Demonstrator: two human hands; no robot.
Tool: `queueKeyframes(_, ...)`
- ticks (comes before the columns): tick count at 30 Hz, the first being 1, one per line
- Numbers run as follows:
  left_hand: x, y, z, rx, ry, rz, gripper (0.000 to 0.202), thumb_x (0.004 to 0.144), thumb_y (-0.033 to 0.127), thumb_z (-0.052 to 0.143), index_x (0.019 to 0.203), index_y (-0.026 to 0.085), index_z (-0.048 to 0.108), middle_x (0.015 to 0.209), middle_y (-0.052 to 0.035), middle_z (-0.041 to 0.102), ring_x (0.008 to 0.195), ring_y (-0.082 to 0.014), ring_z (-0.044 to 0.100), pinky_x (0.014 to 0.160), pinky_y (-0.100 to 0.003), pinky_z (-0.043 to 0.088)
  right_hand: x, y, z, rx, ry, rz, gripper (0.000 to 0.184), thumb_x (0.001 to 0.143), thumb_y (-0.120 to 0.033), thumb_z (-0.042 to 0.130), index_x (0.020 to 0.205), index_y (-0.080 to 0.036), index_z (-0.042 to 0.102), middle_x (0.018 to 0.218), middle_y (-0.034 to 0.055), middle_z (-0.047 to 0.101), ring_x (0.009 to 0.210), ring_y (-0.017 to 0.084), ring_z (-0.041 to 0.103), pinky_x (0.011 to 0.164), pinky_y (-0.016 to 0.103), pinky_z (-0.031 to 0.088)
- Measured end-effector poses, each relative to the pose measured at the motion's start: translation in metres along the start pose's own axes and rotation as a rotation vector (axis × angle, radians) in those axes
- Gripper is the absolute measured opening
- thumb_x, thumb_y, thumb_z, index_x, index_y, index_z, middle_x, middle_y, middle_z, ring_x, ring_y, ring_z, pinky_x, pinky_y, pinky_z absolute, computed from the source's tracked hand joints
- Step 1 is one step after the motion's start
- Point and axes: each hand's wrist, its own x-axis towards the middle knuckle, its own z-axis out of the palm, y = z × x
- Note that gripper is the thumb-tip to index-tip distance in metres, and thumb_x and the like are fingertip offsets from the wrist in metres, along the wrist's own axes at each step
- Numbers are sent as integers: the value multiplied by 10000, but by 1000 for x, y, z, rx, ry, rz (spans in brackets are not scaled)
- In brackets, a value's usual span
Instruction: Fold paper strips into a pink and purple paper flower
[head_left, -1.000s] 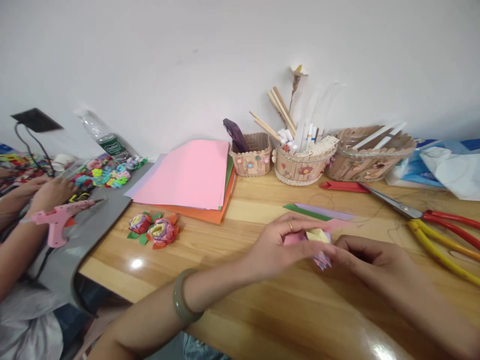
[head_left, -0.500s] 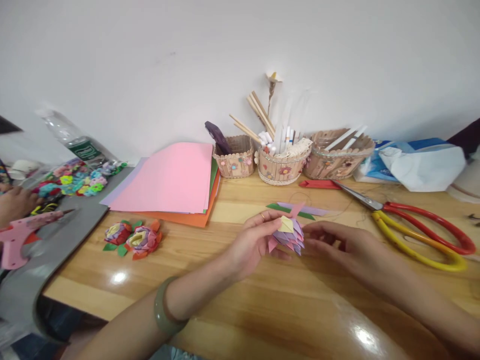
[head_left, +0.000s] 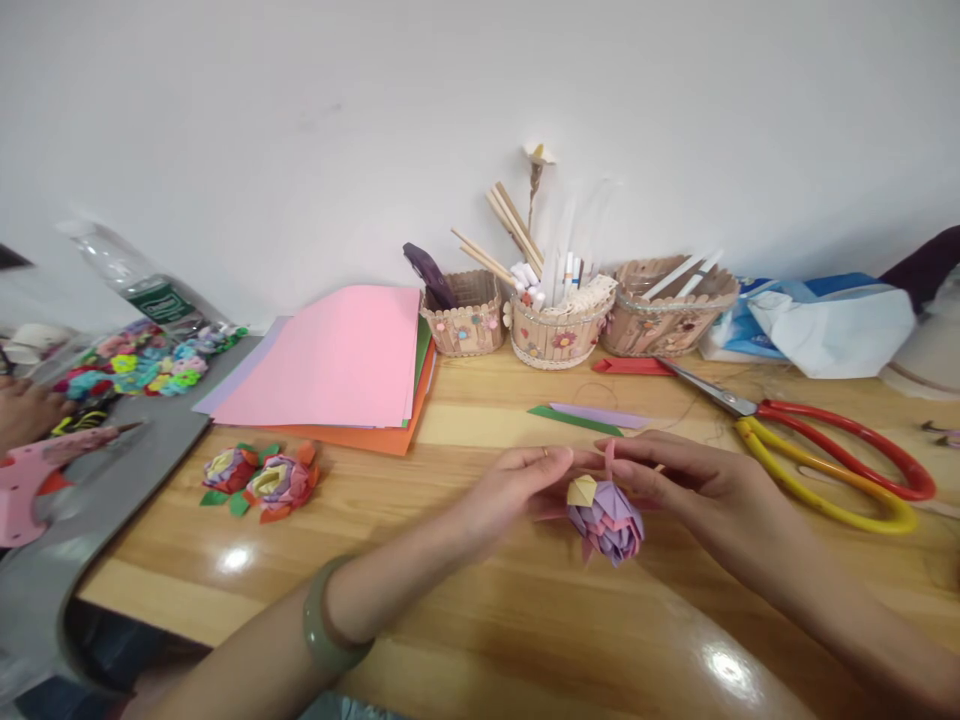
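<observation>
Between my two hands a folded paper flower [head_left: 609, 525] hangs above the table, purple and pink with one pale yellow piece on its left side. My right hand [head_left: 675, 480] pinches a pink paper strip or petal at the flower's upper edge between thumb and fingers. From the left, my left hand [head_left: 517, 495] grips the flower's back edge; its fingertips are partly hidden behind the paper. Just beyond the hands lie a green paper strip [head_left: 574, 421] and a purple paper strip [head_left: 600, 414].
Scissors [head_left: 750, 408] with red and yellow handles lie at right. Decorated baskets [head_left: 562, 340] line the wall beside a coloured paper stack [head_left: 322, 360]. Finished paper flowers [head_left: 281, 482] lie at left. Another person's hand [head_left: 30, 415] is near a pink glue gun [head_left: 30, 480].
The flower has tipped over, its petals now pointing down toward me. My right hand has come in from beside it and taken hold of the pink piece at its top.
</observation>
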Motion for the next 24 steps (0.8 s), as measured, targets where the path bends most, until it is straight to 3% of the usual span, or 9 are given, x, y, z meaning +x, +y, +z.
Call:
queueKeyframes(5,2,-1,5,69,58,12,442,630,445,673,940,130,670,705,-32,624,633,-107,535,612,-232,401,-2,3,2,-96,7,-43,307,760,-459,556,831,-204,711,846,61,694,804,224,622,666,311,472)
queueKeyframes(11,0,1,6,124,136,99,286,656,385,662,730,110,638,627,4,576,519,-53,471,489,-184,353,-5,4,2,-146,-11,23,328,762,-484,541,817,-200,694,799,46,701,695,192,604,581,284,436)
queueKeyframes(15,-1,3,5,133,130,79,213,618,292,705,664,116,594,628,6,605,496,-43,476,468,-173,340,-5,1,4,16,-97,124,345,743,-499,557,739,-168,653,729,51,683,649,167,594,584,276,453)
queueKeyframes(20,0,3,5,37,134,-4,232,547,243,743,593,130,546,558,11,616,474,-70,514,491,-203,370,-4,-3,6,325,-216,235,308,690,-460,633,788,-169,612,750,37,669,671,148,614,613,263,488)
queueKeyframes(24,1,2,3,33,141,19,245,516,235,758,576,121,549,530,19,599,482,-66,511,497,-199,358,-4,-1,6,398,-253,304,308,646,-443,675,779,-174,609,730,29,669,652,136,616,612,255,495)
